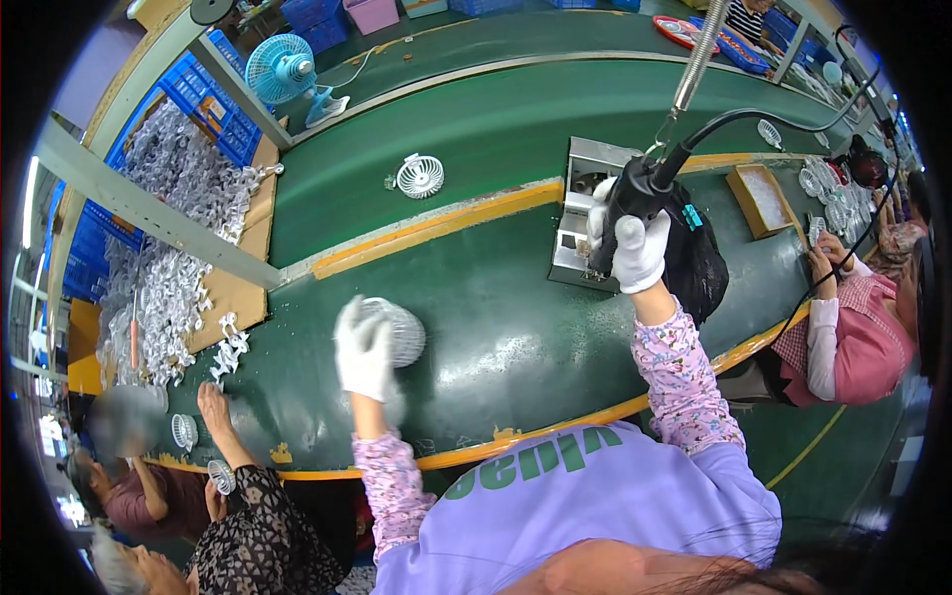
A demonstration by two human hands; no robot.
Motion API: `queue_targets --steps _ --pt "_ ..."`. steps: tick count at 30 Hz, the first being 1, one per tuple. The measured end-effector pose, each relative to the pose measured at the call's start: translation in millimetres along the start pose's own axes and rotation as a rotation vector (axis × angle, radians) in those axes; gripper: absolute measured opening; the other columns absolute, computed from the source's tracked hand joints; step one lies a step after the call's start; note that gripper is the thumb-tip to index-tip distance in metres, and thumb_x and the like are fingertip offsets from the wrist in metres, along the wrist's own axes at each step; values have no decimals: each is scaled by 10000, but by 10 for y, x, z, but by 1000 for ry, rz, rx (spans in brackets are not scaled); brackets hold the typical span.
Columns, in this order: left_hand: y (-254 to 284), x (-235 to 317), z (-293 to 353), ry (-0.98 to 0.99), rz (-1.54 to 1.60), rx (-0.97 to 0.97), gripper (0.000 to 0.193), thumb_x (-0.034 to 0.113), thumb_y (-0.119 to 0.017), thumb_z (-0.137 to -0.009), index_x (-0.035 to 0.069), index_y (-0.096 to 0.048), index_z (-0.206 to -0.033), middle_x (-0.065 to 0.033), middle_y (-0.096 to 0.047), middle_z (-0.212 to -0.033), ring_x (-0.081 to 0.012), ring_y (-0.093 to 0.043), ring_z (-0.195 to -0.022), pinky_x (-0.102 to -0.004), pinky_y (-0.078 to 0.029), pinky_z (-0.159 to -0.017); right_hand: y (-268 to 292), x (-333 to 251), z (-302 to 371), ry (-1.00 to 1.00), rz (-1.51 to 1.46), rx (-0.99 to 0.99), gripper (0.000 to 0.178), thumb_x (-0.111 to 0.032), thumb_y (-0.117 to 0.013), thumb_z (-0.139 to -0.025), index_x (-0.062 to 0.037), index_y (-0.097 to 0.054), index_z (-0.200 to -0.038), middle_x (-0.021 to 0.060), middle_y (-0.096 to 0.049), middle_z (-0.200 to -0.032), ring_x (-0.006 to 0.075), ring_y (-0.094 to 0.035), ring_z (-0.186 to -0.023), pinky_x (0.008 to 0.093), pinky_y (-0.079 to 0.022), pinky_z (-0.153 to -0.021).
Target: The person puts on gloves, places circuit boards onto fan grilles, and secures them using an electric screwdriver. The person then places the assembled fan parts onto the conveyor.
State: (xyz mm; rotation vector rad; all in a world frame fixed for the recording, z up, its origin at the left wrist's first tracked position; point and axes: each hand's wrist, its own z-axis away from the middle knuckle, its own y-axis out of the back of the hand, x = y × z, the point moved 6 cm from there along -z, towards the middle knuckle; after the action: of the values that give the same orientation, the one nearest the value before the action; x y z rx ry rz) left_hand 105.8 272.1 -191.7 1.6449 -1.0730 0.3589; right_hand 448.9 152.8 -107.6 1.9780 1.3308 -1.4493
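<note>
Here at the dark green workbench [496, 347], the person in the lavender top [595, 476] is working with both arms stretched forward. The white-gloved left hand [365, 352] is resting against the left side of a round, pale slatted plastic grille [407, 335], which is sitting at the near left of the bench; the fingers are blurring, so I cannot tell whether they are pinching its rim or only touching it. Over on the right, the white-gloved right hand [640, 256] is curling firmly around a black corded hand tool [640, 188], which is hanging below a silvery coil spring [697, 59]. The tool is standing in front of a grey metal block fixture [597, 156] and partly hiding it, with a black cloth bundle [696, 273] drooping just beside the hand. Beyond the bench, a second white slatted grille [420, 177] is lying alone on the green conveyor belt [496, 139]. To the left, a heap of small whitish plastic parts [164, 218] is spreading over brown cardboard [256, 218], and a co-worker in a black patterned blouse [260, 531] is holding another round grille [221, 477].
</note>
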Motion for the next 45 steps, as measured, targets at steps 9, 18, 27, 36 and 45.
queue_targets --steps 9,18,27,36,45 --pt "-970 1284 391 -387 201 -476 800 537 -710 -614 57 -501 -1219 -255 -307 -1365 -425 -291 -1270 -467 -283 -1033 72 -216 199 -135 -153 -65 814 -705 -643 -617 0 -503 -999 33 -526 -605 116 -484 -467 228 -376 -421" --pt "-1193 1381 483 -601 384 -547 261 257 -755 -652 83 -648 -815 -88 -591 -818 -275 -574 -767 -364 -457 -624 -272 -523 259 -7 -184 -141 877 -812 -511 -608 -29 -449 -996 31 -479 -555 132 -475 -449 259 -407 -440" --pt "-1220 1535 551 -661 146 -452 195 268 -713 -685 93 -630 -701 -68 -525 -673 -261 -548 -648 -383 -422 -565 -319 -131 298 -172 -212 -148 810 -671 -681 -598 10 -491 -994 51 -528 -599 132 -510 -502 233 -413 -477" --pt "-1217 1541 567 -677 142 -419 175 229 -740 -658 100 -634 -714 -57 -544 -684 -256 -529 -632 -374 -405 -574 -409 63 300 -268 -365 -325 789 -629 -743 -558 19 -517 -946 54 -527 -605 130 -524 -500 229 -413 -451" --pt "-1197 1603 595 -672 51 -333 176 215 -750 -647 105 -619 -687 -40 -554 -686 -240 -540 -628 -364 -419 -571 -365 -6 274 -230 -310 -280 790 -662 -696 -591 0 -500 -974 45 -523 -586 116 -504 -478 226 -399 -436"
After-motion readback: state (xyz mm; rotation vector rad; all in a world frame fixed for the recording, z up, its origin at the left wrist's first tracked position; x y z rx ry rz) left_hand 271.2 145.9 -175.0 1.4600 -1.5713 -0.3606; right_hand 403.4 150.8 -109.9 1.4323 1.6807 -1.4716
